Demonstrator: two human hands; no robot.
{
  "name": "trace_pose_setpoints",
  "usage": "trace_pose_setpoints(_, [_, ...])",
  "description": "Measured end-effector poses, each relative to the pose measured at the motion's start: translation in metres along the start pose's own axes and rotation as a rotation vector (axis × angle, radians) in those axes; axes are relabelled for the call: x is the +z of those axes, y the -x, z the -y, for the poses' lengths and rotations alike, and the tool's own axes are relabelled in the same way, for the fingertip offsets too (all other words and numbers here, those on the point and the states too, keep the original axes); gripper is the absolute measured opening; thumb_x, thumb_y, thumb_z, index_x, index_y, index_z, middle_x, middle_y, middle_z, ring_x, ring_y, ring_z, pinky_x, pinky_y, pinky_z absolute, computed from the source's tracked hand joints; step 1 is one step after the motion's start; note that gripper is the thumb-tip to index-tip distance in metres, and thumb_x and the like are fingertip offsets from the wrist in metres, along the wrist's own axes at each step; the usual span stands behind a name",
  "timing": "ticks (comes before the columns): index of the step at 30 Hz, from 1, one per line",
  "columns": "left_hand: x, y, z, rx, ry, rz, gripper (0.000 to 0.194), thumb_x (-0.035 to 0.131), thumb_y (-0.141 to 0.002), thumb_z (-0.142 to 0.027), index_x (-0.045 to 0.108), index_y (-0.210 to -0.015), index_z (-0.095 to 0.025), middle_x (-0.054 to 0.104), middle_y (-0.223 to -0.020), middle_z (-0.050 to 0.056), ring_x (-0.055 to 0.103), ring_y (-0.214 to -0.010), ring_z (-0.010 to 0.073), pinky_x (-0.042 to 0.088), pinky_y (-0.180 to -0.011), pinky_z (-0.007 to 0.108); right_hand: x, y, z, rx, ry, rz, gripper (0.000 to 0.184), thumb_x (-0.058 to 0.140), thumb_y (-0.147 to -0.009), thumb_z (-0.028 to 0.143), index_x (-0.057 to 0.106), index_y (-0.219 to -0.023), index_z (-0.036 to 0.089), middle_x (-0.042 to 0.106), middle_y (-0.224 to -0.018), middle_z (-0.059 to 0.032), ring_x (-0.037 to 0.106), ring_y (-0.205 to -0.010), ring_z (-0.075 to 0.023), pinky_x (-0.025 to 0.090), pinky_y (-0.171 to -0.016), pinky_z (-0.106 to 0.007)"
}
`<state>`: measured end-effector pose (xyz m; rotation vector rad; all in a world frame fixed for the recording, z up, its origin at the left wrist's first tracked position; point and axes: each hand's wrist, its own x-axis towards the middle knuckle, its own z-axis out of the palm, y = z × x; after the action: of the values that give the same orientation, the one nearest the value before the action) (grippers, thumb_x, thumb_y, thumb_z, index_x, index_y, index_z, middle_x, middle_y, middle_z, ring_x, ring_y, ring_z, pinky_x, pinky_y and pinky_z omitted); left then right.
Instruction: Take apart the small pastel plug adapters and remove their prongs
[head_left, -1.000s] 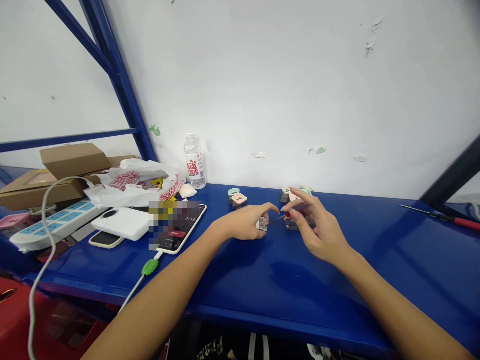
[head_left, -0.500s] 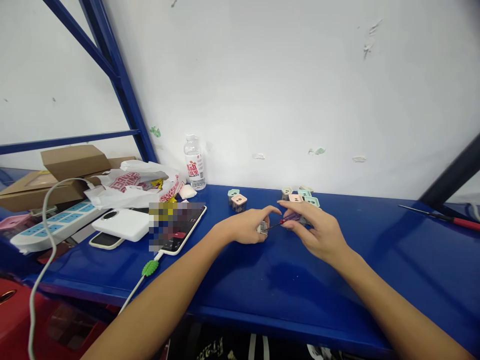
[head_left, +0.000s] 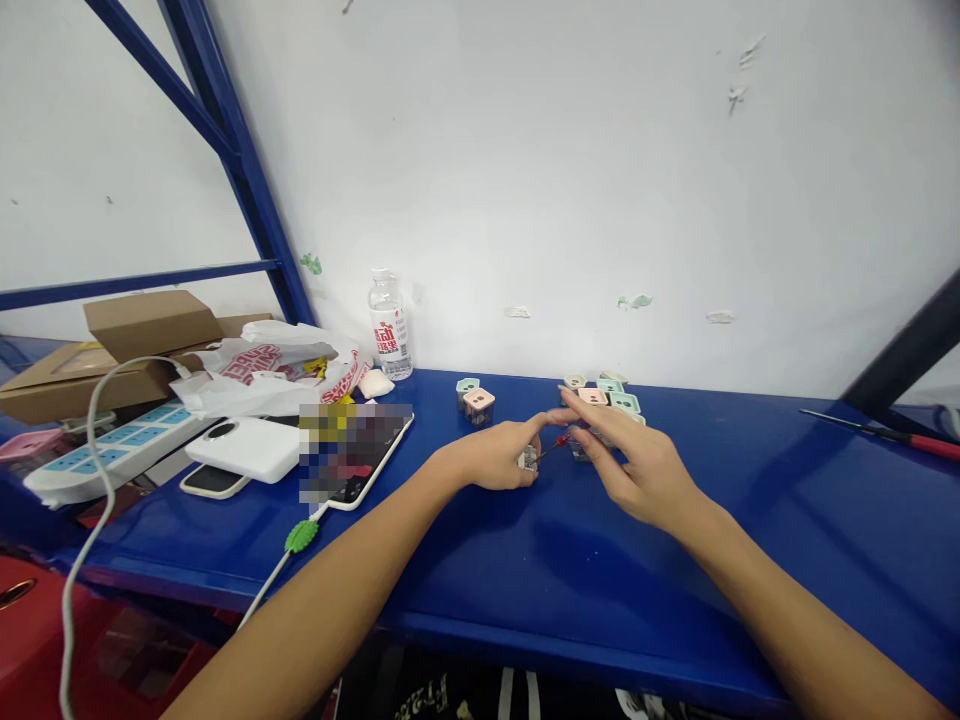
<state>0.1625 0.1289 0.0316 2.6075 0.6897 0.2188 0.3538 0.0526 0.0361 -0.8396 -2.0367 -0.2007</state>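
My left hand [head_left: 501, 452] is closed round a small pale pencil sharpener [head_left: 528, 458], seen only in part between the fingers. Its index finger reaches out to the right hand's fingertips. From the right, my right hand [head_left: 637, 455] has thumb and fingers about the handle of a small screwdriver [head_left: 561, 441]. The screwdriver has a red collar, and its thin shaft points at the sharpener; the purple handle is mostly hidden by the fingers. Behind the right hand stand several two-hole sharpeners with pastel tops, a pink one [head_left: 592, 397] and a mint one [head_left: 625, 402] among them.
Another pink sharpener [head_left: 478, 405] stands beside a green one [head_left: 468, 386]. To the left are a charging phone [head_left: 379, 455], a white power bank [head_left: 244, 448], a power strip [head_left: 112, 455], a plastic bag [head_left: 247, 370] and a water bottle [head_left: 390, 330]. A long red-handled screwdriver [head_left: 930, 443] lies far right.
My right hand's fingers have straightened and shifted along the screwdriver handle. The left index finger has moved in against the right fingertips. The sharpener stays in the left hand.
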Motion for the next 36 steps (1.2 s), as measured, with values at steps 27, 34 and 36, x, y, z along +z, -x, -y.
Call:
trace_pose_setpoints(27, [-0.0008, 0.0005, 0.0025, -0.011, 0.027, 0.0, 0.071, 0.057, -0.077, -0.019, 0.022, -0.138, -0.023, 0.06, -0.099, 0.003, 0.06, -0.089, 0.0178, 0.044, -0.078, 0.027, 0.001, -0.001, 0.0024, 0.142, -0.018, -0.023, 0.032, 0.051, -0.093, 0.025, 0.06, -0.124, 0.026, 0.068, -0.108, -0.0066, 0.065, -0.094, -0.0205, 0.056, -0.076, -0.035])
trace_pose_setpoints(34, [0.0001, -0.0001, 0.0036, -0.035, 0.029, 0.005, 0.064, 0.059, -0.077, -0.02, 0.029, -0.133, -0.023, 0.061, -0.102, 0.003, 0.058, -0.093, 0.0183, 0.043, -0.08, 0.027, 0.0022, -0.0001, 0.0047, 0.174, -0.068, -0.066, 0.02, 0.055, -0.09, 0.023, 0.068, -0.105, 0.025, 0.073, -0.09, -0.0029, 0.069, -0.082, -0.0189, 0.058, -0.074, -0.033])
trace_pose_setpoints(36, [-0.0008, -0.0002, 0.0027, -0.033, 0.047, 0.0, 0.068, 0.059, -0.077, -0.02, 0.025, -0.137, -0.024, 0.06, -0.1, 0.002, 0.059, -0.091, 0.0179, 0.044, -0.08, 0.028, 0.0031, -0.0007, 0.0049, 0.214, -0.091, -0.073, 0.019, 0.055, -0.09, 0.026, 0.067, -0.104, 0.025, 0.073, -0.092, -0.0032, 0.069, -0.083, -0.0193, 0.057, -0.074, -0.033])
